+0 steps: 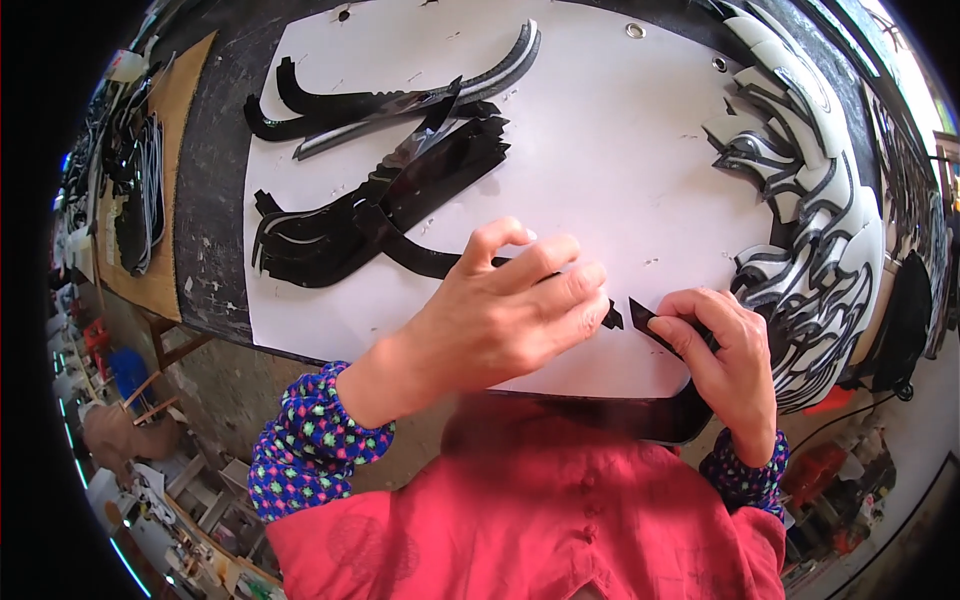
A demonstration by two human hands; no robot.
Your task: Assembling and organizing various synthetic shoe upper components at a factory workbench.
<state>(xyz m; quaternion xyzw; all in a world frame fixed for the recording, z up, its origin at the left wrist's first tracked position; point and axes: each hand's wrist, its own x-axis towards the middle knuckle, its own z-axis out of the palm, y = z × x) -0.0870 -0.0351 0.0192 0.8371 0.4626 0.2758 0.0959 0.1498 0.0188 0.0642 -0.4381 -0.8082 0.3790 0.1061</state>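
A curved, glossy black strip (418, 260) lies on the white sheet (620, 180) and passes beneath my left hand (520, 305). That hand's fingers are bent around the strip, and the strip's notched end sticks out past the fingertips. The left thumb is hidden. Close to that end, apart from it by a small gap, is a second black strip (648, 322) with a slanted tip. My right hand (722, 345) pinches it between thumb and forefinger. Several dark, curved pieces (340, 235) are piled left of my hands, with more curved pieces (400, 100) beyond.
To the right stands a large heap of white-and-black curved pieces (815, 200), reaching near my right hand. A brown board (185, 120) with bundled dark pieces (142, 195) lies at the left. Metal eyelets (636, 31) sit in the sheet's far part.
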